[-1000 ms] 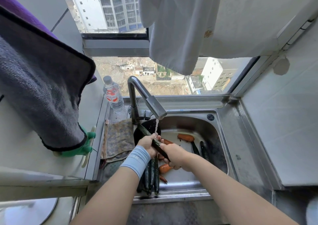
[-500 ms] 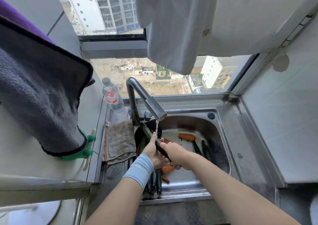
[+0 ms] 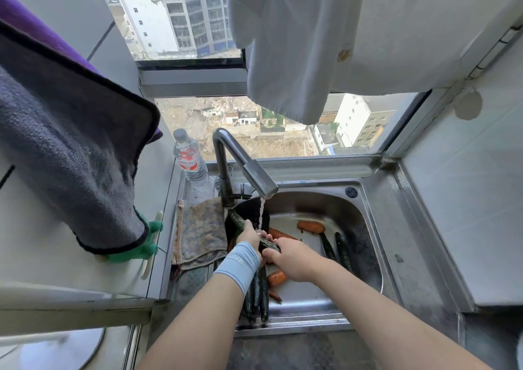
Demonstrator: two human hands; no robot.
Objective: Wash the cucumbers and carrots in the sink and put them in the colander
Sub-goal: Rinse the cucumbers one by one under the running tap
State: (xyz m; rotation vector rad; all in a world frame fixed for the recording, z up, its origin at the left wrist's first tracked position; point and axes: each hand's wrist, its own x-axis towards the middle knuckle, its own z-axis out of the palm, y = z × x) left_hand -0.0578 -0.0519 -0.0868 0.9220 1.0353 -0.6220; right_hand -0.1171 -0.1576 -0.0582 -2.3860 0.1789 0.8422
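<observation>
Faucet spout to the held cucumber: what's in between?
Head view: only a thin stream of water falls from the faucet spout down to the cucumber held under it. Nothing solid sits in that gap.

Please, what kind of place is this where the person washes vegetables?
Most likely a small home kitchen, high in a city building: a steel sink with a running tap, a dishcloth beside it, and a window looking down on rooftops.
</observation>
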